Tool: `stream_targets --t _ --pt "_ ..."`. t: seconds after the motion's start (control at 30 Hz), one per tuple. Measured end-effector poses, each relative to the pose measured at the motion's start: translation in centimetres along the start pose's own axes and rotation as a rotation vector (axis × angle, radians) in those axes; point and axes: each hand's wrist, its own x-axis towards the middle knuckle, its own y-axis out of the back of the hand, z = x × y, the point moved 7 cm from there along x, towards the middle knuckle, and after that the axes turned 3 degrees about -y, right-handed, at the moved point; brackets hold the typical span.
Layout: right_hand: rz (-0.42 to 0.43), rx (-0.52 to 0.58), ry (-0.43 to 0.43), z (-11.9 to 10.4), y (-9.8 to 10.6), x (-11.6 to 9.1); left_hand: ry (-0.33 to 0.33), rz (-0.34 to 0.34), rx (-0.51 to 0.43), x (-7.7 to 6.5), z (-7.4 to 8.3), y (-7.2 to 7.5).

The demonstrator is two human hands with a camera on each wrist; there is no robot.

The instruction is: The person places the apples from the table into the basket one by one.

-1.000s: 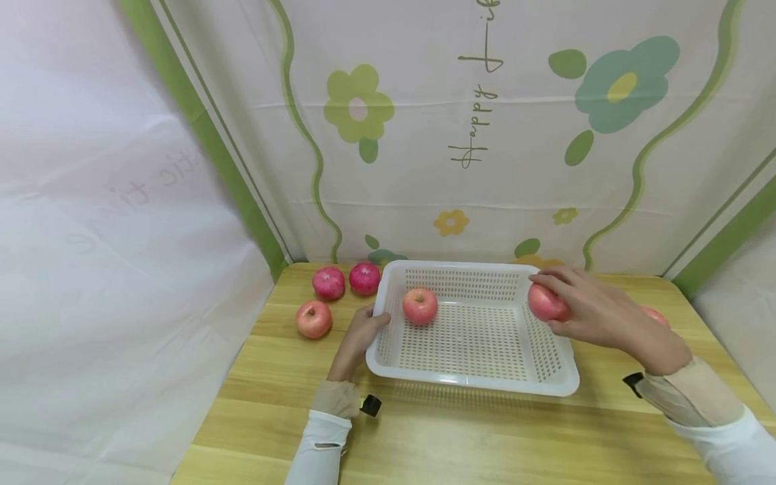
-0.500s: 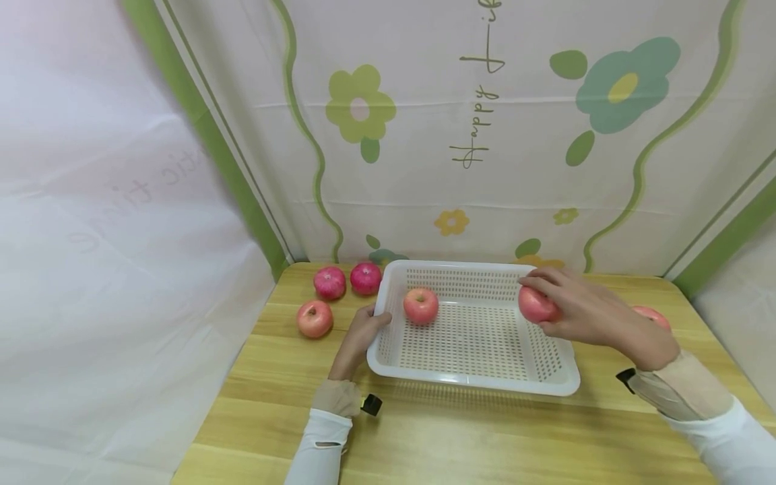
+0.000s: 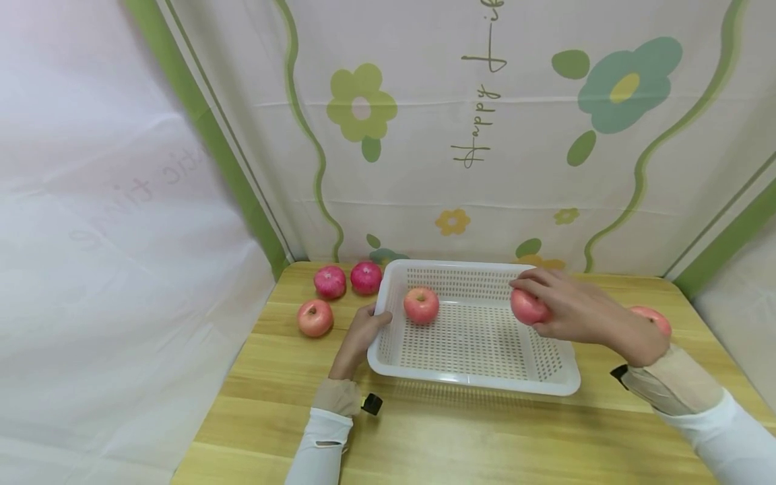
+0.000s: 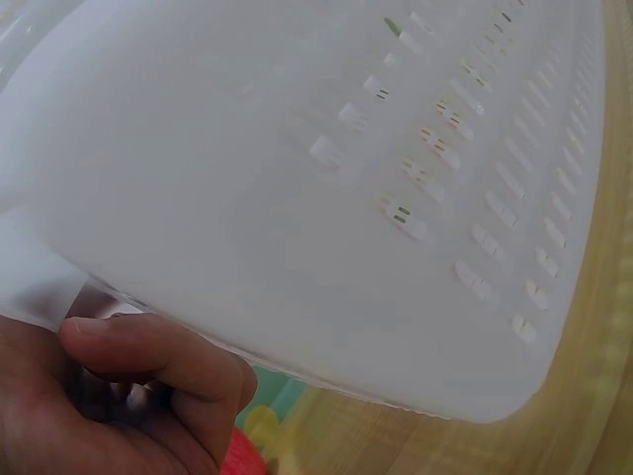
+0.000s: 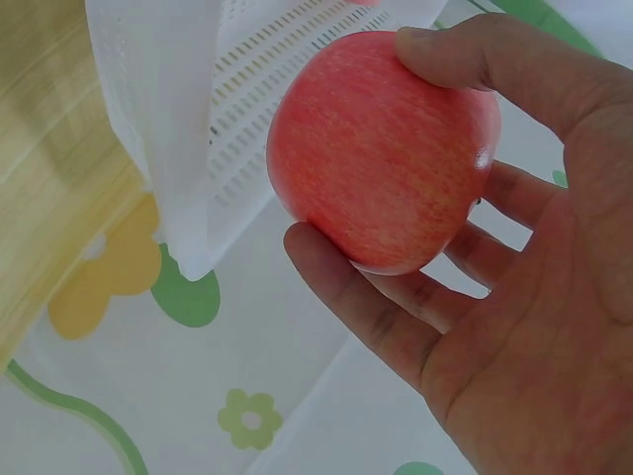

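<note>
A white perforated plastic basket is on the wooden table, and one red apple lies inside at its left. My left hand grips the basket's left rim, thumb over the edge; the left wrist view shows those fingers curled at the rim, close to the basket wall. My right hand holds another apple between thumb and fingers. In the head view this held apple overlaps the basket's right end.
Left of the basket lie an apple and two purple-pink onions, a left one and a right one. Partly behind my right wrist is another apple. A printed curtain hangs behind the table.
My right hand has moved left with the apple, further over the basket's right side. More of the apple behind the right wrist shows. The left hand keeps its grip.
</note>
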Motion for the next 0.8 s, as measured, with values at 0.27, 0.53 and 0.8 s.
stream_targets --t 0.27,0.53,0.8 --pt "0.012 0.008 0.051 -0.6 -0.3 0.6 -0.012 0.012 -0.009 0.2 -0.2 -0.1" --pt "0.011 0.002 0.072 -1.2 -0.7 1.2 -0.013 0.007 -0.008 0.2 -0.2 -0.1" --pt "-0.019 0.014 0.061 -1.7 -1.2 2.0 -0.003 0.008 -0.007 0.3 -0.3 0.0"
